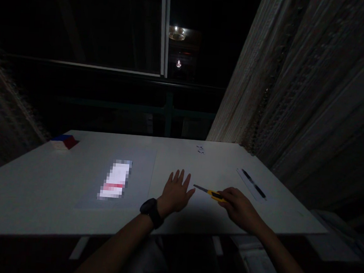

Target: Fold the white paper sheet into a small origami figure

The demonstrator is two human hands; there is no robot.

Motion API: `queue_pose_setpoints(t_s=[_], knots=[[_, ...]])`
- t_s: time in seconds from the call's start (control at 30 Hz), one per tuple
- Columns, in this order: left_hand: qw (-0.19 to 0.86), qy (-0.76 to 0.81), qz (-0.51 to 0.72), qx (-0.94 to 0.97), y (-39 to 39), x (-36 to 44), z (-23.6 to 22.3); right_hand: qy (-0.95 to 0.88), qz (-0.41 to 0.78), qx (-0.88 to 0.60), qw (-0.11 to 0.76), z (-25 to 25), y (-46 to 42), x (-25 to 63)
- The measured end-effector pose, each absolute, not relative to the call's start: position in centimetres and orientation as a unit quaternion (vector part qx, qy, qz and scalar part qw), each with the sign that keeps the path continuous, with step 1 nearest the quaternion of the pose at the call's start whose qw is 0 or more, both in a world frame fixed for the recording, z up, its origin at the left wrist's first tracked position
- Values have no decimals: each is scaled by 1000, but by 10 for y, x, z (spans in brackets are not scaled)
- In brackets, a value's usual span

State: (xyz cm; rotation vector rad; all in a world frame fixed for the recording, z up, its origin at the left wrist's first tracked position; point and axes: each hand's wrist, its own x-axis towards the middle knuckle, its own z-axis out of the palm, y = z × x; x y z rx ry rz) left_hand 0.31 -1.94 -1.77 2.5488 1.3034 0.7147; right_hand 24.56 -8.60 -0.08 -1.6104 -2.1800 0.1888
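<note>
Grips a yellow-and-black cutter (211, 193) in the right hand (238, 207), over the near part of the white table (38, 196), with slim grey blade (201, 189) bared and pointing toward the left hand (175, 193), spread wide, palm down. Shares that table with a black pen (254, 184), a glowing pixelated rectangle (115, 179) and a tricoloured block (63, 141). Backs onto pale curtains (259, 71) and a window frame (164, 30) in near-darkness.

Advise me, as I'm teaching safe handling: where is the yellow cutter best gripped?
The yellow cutter is probably best gripped by its handle, from the right, as the right hand does: its grey blade juts leftward toward the left hand.
</note>
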Motion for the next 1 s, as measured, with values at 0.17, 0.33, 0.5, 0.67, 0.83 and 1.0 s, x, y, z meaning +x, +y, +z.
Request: queue_pose_setpoints(t_s=[0.17,0.33,0.5,0.67,0.83,1.0], knots=[[55,494,221,839,-26,0,-20,-784,79,-581,202,0,-87,245],[37,529,230,816,-31,2,-23,-789,104,-574,193,0,-95,246],[9,539,250,804,-34,6,-11,-793,106,-566,197,-2,-100,247],[71,316,215,921,-31,10,5,-801,95,-557,197,-1,-97,242],[106,288,214,927,-28,12,-1,-809,52,-551,198,-5,-96,231],[108,283,229,925,-29,12,-5,-805,28,-550,219,-12,-97,228]])
